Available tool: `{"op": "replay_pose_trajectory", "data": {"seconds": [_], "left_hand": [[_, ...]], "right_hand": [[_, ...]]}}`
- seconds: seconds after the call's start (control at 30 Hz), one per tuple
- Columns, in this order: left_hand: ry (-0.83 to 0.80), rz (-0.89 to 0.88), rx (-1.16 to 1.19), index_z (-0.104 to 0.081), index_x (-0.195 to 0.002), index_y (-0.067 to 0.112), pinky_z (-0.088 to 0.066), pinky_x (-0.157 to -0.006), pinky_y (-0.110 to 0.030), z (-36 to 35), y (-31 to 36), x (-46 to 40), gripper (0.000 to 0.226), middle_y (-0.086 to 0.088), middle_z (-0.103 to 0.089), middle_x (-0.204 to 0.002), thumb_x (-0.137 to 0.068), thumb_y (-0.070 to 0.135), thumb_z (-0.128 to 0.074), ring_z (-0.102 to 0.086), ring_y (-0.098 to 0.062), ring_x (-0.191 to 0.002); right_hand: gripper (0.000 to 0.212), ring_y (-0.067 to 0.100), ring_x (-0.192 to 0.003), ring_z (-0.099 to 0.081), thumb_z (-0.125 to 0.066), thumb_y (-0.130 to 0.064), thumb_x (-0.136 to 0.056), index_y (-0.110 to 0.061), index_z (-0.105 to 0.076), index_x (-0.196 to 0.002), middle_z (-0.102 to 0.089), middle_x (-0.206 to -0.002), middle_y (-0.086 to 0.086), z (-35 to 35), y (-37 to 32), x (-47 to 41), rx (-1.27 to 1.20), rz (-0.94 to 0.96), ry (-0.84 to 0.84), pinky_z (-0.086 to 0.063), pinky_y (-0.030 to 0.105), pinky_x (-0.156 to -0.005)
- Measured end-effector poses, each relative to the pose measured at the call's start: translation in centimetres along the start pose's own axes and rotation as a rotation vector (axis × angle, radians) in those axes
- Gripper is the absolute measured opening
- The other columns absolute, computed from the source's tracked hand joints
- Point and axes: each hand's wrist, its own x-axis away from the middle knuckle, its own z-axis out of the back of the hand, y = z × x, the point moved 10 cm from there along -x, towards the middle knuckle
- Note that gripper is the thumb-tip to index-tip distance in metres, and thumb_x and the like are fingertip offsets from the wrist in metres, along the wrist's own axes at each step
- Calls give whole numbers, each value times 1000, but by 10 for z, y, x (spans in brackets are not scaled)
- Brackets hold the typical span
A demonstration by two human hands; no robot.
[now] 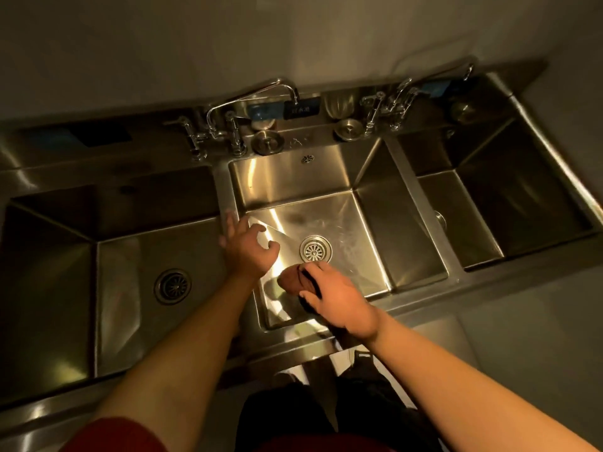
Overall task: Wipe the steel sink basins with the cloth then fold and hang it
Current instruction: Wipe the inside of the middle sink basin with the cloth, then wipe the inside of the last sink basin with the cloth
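A: Head view, centre of frame: right hand (336, 301) clutching a bunched brown-and-dark cloth (295, 281), pressed to the floor of the middle shiny steel basin (375, 236), just below the round drain strainer (315, 249)

B: Left hand (249, 247) released, fingers loosely spread over the left divider rim (225, 194)

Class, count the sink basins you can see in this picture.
3: the left basin, the middle basin where the right hand holds the cloth, and the right basin.
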Motion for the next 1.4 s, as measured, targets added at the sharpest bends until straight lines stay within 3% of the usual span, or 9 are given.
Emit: {"op": "replay_pose_trajectory", "data": {"seconds": [0.2, 0.5, 0.6, 0.7, 0.8, 0.87, 1.03, 1.13, 1.4], "left_hand": [[-143, -17, -139, -37, -157, 20, -12, -128, -57, -5, -3, 37, 69, -3, -18, -173, -94, 33, -60, 2, -26, -162], [-203, 6, -188, -61, -140, 27, -4, -121, -71, -39, 18, 163, 46, 2, -39, -164, -94, 22, -56, -25, -18, -157], [-73, -64, -101, -72, -124, 6, -23, -113, -80, -36, 31, 173, 39, -19, -58, -145, -89, 10, -55, -50, -41, -140], [-86, 62, -159, -72, -119, 13, -15, -113, -79, -42, 29, 174, 31, -12, -61, -139, -91, 16, -59, -54, -34, -135], [-148, 41, -156, -71, -124, 16, -27, -113, -76, -66, 52, 179, 36, -13, -61, -143, -97, 34, -57, -56, -35, -134], [-197, 48, -147, -70, -128, 15, -36, -111, -71, -80, 61, 190, 48, -15, -60, -145, -99, 40, -42, -56, -37, -134], [-262, 93, -195, -54, -140, 29, -13, -121, -70, -118, 122, 198, 39, 3, -50, -153, -106, 39, -38, -41, -20, -148], [-261, 60, -240, -48, -144, 31, -16, -123, -66, -135, 159, 198, 41, 7, -47, -153, -106, 41, -37, -38, -14, -148], [-363, -27, -276, -27, -161, 28, -2, -121, -70, -194, 253, 200, 76, 6, -29, -168, -99, 70, -36, -21, -19, -158]], "right_hand": [[44, 24, -103, -56, -58, -46, -93, -30, -55, -134, -46, -121, 0, 9, 1, 39, 170, -36, -21, -50, 36, -85], [61, 24, -142, -30, -51, -39, -92, -36, -34, -150, -37, -147, -4, 0, 31, 91, 247, 35, -61, -29, 48, -116], [61, 26, -140, -33, -54, -31, -91, -29, -39, -149, -39, -147, 0, 18, 51, 99, 206, 109, -58, -29, 40, -117], [62, 26, -147, -25, -53, -27, -92, -30, -37, -152, -36, -152, 1, 38, 87, 108, 177, 100, -30, -20, 41, -123], [60, 26, -148, -24, -54, -24, -92, -28, -40, -150, -37, -152, 1, 62, 127, 122, 145, 137, 12, -19, 41, -124], [56, 24, -145, -30, -57, -20, -94, -25, -45, -148, -42, -149, 1, 76, 142, 129, 129, 193, 61, -18, 39, -125], [16, 7, -118, -57, -55, -25, -103, -29, -68, -111, -63, -117, -12, 130, 200, 144, -51, 275, 112, -33, 31, -114], [42, 11, -142, -37, -60, -15, -99, -31, -59, -138, -47, -149, -7, 137, 261, 160, 14, 132, 116, -30, 32, -119], [59, 34, -146, -32, -66, -15, -93, -26, -50, -148, -36, -159, 10, 211, 408, 192, 182, -160, 105, -41, 46, -115]]}}
